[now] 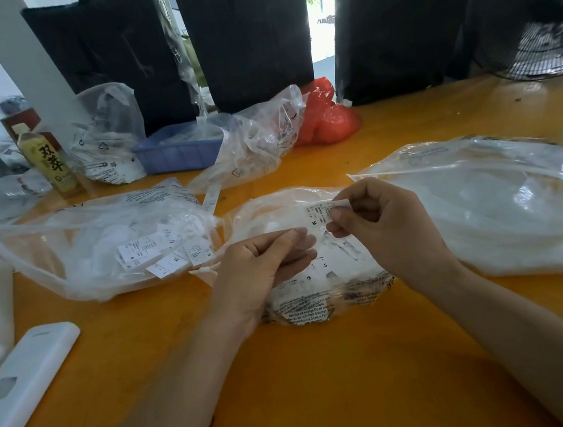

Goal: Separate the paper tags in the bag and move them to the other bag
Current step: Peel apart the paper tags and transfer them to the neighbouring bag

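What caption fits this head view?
Both hands, left hand and right hand, pinch a paper tag above the middle bag.

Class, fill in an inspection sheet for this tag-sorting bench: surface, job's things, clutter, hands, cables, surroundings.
Surface: orange table, bare in front.
Job's things: strip of paper tags over the middle bag; left bag holds loose tags; right bag lies open.
Clutter: tea bottle, blue basket, red bag, white remote.
Hands: left hand and right hand both pinch the strip.
Cables: nothing seen.
Surroundings: black wrapped bundles, fan.
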Demonstrator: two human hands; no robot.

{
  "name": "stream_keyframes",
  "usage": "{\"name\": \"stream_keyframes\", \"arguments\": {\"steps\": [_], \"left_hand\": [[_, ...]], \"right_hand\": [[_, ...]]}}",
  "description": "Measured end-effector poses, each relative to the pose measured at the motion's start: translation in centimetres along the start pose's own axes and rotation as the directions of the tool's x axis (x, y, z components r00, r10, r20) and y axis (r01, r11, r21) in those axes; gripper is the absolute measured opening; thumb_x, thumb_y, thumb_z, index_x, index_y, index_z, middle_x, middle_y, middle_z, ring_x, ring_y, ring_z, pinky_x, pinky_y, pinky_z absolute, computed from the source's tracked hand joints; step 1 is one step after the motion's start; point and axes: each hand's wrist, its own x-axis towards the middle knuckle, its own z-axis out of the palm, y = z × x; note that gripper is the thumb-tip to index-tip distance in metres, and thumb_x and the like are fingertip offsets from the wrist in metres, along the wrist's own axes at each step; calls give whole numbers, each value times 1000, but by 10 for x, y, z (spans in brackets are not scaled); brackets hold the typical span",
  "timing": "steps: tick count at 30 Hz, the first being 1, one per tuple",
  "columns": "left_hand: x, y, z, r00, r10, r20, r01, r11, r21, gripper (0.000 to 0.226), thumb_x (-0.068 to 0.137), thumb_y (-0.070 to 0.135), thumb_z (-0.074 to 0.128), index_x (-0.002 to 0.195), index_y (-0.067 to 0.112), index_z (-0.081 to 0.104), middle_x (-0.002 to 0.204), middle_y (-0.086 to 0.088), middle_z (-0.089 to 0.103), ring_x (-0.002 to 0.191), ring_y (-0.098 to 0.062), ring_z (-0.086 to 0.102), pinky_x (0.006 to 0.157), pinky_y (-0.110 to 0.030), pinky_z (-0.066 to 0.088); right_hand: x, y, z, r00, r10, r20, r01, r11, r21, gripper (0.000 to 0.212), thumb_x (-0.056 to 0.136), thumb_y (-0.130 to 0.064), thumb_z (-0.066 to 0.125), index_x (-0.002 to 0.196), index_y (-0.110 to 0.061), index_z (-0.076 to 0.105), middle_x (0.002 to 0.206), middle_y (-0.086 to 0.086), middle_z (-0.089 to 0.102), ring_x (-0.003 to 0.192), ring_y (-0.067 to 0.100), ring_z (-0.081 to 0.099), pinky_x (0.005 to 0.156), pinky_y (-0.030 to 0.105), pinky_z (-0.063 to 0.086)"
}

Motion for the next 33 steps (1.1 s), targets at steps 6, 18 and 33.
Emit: {"name": "stream_keyframes", "arguments": {"steps": [6,18,33], "left_hand": [[2,-2,-1,1000,5,-19,-5,1000,-8,36,74,38,80,99,14,85,105,-15,81,101,-30,79,81,-27,63],[1,-5,-1,996,78,-34,-71,985,156,28,77,38,79,102,25,85,100,-6,82,95,-21,80,76,-26,64],[0,-3,0,996,73,-59,-67,992,108,26,82,33,80,106,22,85,108,1,82,88,-28,81,67,-29,65]], "right_hand": [[0,5,1,999,18,45,-14,996,-90,8,95,-14,72,95,-21,69,81,-6,78,76,9,75,74,24,60],[-2,8,4,987,50,155,-3,956,-292,3,94,-26,74,94,-29,75,77,-12,74,75,7,71,76,34,62],[-8,8,15,979,-39,200,89,964,-250,4,94,-41,69,97,-39,71,84,-22,72,75,6,69,65,22,58]]}}
